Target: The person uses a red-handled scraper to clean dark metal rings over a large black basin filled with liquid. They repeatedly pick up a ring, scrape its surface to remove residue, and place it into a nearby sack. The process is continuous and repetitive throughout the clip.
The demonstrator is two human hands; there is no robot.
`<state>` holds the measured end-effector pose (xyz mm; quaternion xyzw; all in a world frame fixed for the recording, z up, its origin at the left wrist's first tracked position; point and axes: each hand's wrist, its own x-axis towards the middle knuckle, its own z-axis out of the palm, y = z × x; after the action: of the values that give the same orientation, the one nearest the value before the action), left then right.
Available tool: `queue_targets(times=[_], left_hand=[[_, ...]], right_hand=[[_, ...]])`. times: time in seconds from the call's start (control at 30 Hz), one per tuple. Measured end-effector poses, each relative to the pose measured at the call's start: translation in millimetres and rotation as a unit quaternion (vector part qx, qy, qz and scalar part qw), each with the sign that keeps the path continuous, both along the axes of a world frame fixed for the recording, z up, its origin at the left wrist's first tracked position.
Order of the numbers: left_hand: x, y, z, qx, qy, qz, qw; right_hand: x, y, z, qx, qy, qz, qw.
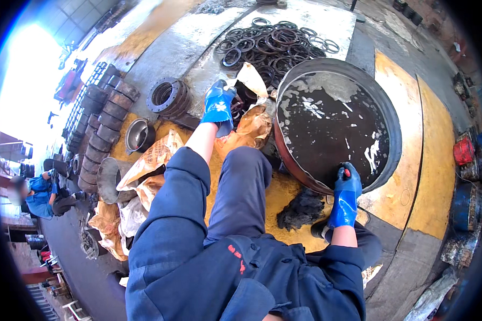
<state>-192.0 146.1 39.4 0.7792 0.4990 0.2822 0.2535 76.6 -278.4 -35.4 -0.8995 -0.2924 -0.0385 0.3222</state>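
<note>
My left hand, in a blue rubber glove, is closed at the edge of a torn brown paper sack standing in front of my knees. Dark rings show in the sack's mouth. My right hand, gloved in blue too, is wrapped around a red-handled tool; its working end cannot be made out. That hand is over the near rim of a wide round metal tub. Dark liquid with pale floating patches fills the tub.
Beyond the sack lies a heap of dark rings. To the left are stacked flanged rings, a metal bowl, crumpled sacks and rows of metal cylinders. A black rag-like lump lies near the tub. Another person sits far left.
</note>
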Motion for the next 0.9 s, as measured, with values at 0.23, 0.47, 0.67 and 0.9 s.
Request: queue_targets(times=[0.23,0.47,0.67,0.9], left_hand=[[84.4,-55.0,39.1,-0.051,-0.094,-0.153,0.983],[192.1,-104.5,-37.1,-0.020,0.091,-0.356,0.930],[243.3,-100.1,-81.7,-0.096,0.229,-0.376,0.893],[257.5,-42.8,-158.7,0.010,0.402,-0.379,0.833]], right_hand=[[0.8,-5.1,-12.5,0.039,-0.006,-0.008,0.999],[-3.1,1.3,0.7,0.004,-0.012,0.000,1.000],[4.9,-3.5,-10.0,0.014,-0.037,-0.028,0.999],[-3.7,-5.2,6.1,-0.006,-0.022,-0.015,1.000]])
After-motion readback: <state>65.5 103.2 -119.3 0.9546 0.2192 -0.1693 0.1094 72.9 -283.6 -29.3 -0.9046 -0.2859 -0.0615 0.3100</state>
